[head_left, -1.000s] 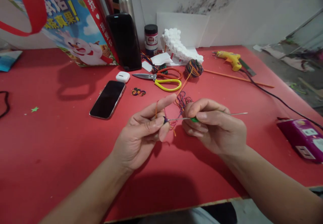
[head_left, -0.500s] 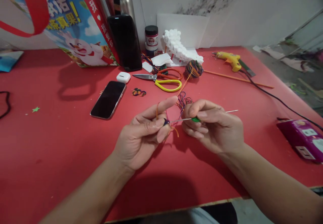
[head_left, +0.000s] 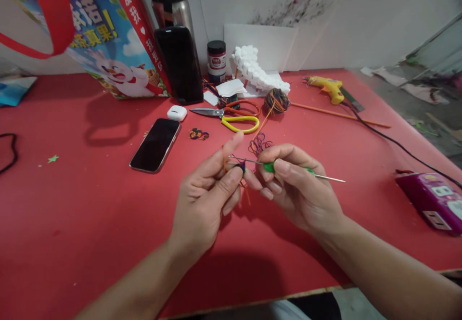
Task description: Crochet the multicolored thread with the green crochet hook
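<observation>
My left hand [head_left: 207, 197] pinches a tiny dark crochet piece [head_left: 241, 167] between thumb and middle finger, with multicoloured yarn [head_left: 260, 143] looped over the raised index finger. My right hand [head_left: 299, 190] grips a thin metal crochet hook [head_left: 288, 168] by its green handle, the tip pushed through the small piece towards the left. The yarn strand runs back over the red table [head_left: 72, 214] to a multicoloured yarn ball [head_left: 276, 101].
Behind the hands lie yellow-handled scissors [head_left: 231, 116], a black phone [head_left: 155, 145], a white earbud case [head_left: 176, 113] and a small finished crochet piece [head_left: 198, 134]. A yellow glue gun [head_left: 327, 87] with its cable, a purple power strip [head_left: 433, 199], a printed bag [head_left: 104, 45] and white foam [head_left: 252, 70] stand further off.
Both hands moved closer together. The hook's tip has gone further left through the small piece, and its rear end has dipped down to the right.
</observation>
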Motion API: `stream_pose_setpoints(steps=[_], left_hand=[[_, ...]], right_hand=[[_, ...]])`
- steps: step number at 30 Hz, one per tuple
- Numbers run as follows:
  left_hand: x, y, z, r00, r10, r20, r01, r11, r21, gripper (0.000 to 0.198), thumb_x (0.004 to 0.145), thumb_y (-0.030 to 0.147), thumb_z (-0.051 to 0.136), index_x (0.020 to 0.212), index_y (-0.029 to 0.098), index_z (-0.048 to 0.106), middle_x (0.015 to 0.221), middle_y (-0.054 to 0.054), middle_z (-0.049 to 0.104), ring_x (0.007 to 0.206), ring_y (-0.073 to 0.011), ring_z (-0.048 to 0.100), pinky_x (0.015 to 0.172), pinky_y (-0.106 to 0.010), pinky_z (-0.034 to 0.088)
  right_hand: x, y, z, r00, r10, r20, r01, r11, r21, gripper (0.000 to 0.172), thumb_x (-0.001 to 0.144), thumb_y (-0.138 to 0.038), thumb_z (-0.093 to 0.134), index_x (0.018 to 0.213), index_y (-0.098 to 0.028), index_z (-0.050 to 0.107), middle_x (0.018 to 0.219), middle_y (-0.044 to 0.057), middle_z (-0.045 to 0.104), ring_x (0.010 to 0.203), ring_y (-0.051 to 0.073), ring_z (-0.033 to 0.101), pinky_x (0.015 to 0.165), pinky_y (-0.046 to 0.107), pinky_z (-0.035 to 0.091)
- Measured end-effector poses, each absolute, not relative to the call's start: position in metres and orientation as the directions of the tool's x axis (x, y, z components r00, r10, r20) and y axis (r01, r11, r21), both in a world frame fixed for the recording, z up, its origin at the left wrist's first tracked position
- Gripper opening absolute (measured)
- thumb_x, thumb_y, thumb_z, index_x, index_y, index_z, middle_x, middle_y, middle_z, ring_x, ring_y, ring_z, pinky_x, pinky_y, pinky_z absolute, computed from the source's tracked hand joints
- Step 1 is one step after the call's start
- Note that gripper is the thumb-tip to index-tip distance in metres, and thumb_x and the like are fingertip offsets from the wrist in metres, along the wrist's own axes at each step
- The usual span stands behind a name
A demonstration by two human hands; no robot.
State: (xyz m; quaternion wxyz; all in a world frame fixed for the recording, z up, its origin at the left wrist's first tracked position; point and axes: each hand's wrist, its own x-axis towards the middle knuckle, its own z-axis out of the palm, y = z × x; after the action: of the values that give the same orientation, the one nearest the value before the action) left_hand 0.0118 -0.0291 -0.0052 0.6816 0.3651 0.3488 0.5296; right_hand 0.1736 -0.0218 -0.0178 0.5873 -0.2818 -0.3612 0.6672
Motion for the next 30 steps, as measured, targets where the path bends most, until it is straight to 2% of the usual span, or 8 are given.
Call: stream_pose_setpoints(steps=[5, 9, 12, 16, 19, 23, 27, 30], left_hand=[[0.013, -0.031, -0.005, 0.164, 0.985, -0.062, -0.399, 0.124, 0.909, 0.045, 0.096, 0.024, 0.074, 0.141, 0.031, 0.072, 0.073, 0.002, 0.065, 0.048, -0.0052, 0.039, 0.043, -0.019, 0.028], [0.014, -0.032, -0.004, 0.169, 0.985, -0.043, -0.325, 0.097, 0.941, 0.046, 0.097, 0.024, 0.071, 0.143, 0.029, 0.071, 0.066, 0.004, 0.054, 0.048, -0.0057, 0.038, 0.044, -0.018, 0.031], [0.014, -0.033, -0.005, 0.212, 0.977, -0.037, -0.290, 0.099, 0.952, 0.045, 0.099, 0.023, 0.068, 0.143, 0.032, 0.071, 0.066, 0.005, 0.050, 0.048, -0.0056, 0.037, 0.043, -0.018, 0.031], [0.014, -0.036, -0.006, 0.240, 0.971, -0.016, -0.299, 0.089, 0.950, 0.042, 0.098, 0.020, 0.068, 0.137, 0.035, 0.075, 0.066, 0.005, 0.046, 0.049, -0.0053, 0.036, 0.044, -0.018, 0.030], [0.015, -0.036, -0.006, 0.276, 0.961, -0.010, -0.300, 0.096, 0.949, 0.043, 0.098, 0.020, 0.068, 0.138, 0.037, 0.074, 0.069, 0.004, 0.048, 0.050, -0.0052, 0.035, 0.045, -0.019, 0.029], [0.015, -0.035, -0.005, 0.334, 0.942, -0.008, -0.264, 0.101, 0.959, 0.042, 0.101, 0.023, 0.064, 0.141, 0.034, 0.072, 0.064, 0.005, 0.044, 0.051, -0.0074, 0.038, 0.048, -0.021, 0.032], [0.012, -0.033, -0.005, 0.369, 0.930, -0.005, -0.229, 0.096, 0.969, 0.044, 0.103, 0.027, 0.062, 0.147, 0.032, 0.067, 0.063, 0.005, 0.046, 0.052, -0.0075, 0.041, 0.051, -0.023, 0.033], [0.009, -0.032, -0.006, 0.375, 0.927, -0.018, -0.214, 0.106, 0.971, 0.048, 0.103, 0.030, 0.063, 0.152, 0.030, 0.063, 0.063, 0.006, 0.046, 0.050, -0.0074, 0.039, 0.049, -0.023, 0.031]], right_hand=[[0.173, -0.024, -0.018, -0.089, 0.995, 0.053, -0.486, 0.003, -0.874, 0.017, 0.079, -0.025, 0.092, 0.092, -0.023, 0.080, 0.069, -0.003, 0.070, 0.060, 0.011, 0.067, 0.058, 0.024, 0.059], [0.179, -0.027, -0.019, -0.045, 0.993, 0.113, -0.339, 0.091, -0.936, 0.016, 0.084, -0.024, 0.090, 0.095, -0.026, 0.078, 0.075, -0.004, 0.072, 0.059, 0.009, 0.067, 0.066, 0.025, 0.063], [0.183, -0.026, -0.019, -0.053, 0.959, 0.279, -0.146, 0.269, -0.952, 0.014, 0.087, -0.025, 0.087, 0.096, -0.026, 0.077, 0.086, 0.000, 0.075, 0.071, 0.014, 0.070, 0.068, 0.028, 0.062], [0.184, -0.021, -0.018, -0.144, 0.841, 0.521, 0.050, 0.532, -0.845, 0.018, 0.087, -0.020, 0.082, 0.104, -0.026, 0.079, 0.100, 0.005, 0.075, 0.095, 0.021, 0.073, 0.082, 0.035, 0.063], [0.183, -0.019, -0.018, -0.163, 0.781, 0.603, 0.062, 0.618, -0.784, 0.023, 0.089, -0.012, 0.078, 0.107, -0.026, 0.079, 0.101, 0.006, 0.079, 0.099, 0.022, 0.075, 0.089, 0.037, 0.063], [0.183, -0.018, -0.018, -0.130, 0.768, 0.627, 0.073, 0.638, -0.766, 0.021, 0.090, -0.008, 0.075, 0.103, -0.024, 0.079, 0.096, 0.006, 0.081, 0.094, 0.021, 0.077, 0.088, 0.036, 0.064], [0.183, -0.020, -0.018, -0.087, 0.836, 0.541, 0.002, 0.544, -0.839, 0.016, 0.091, -0.009, 0.073, 0.096, -0.024, 0.079, 0.093, 0.005, 0.080, 0.087, 0.019, 0.077, 0.081, 0.035, 0.064], [0.183, -0.021, -0.020, -0.087, 0.880, 0.467, -0.089, 0.460, -0.883, 0.012, 0.092, -0.011, 0.074, 0.094, -0.023, 0.077, 0.090, 0.003, 0.076, 0.073, 0.016, 0.073, 0.070, 0.032, 0.063]])
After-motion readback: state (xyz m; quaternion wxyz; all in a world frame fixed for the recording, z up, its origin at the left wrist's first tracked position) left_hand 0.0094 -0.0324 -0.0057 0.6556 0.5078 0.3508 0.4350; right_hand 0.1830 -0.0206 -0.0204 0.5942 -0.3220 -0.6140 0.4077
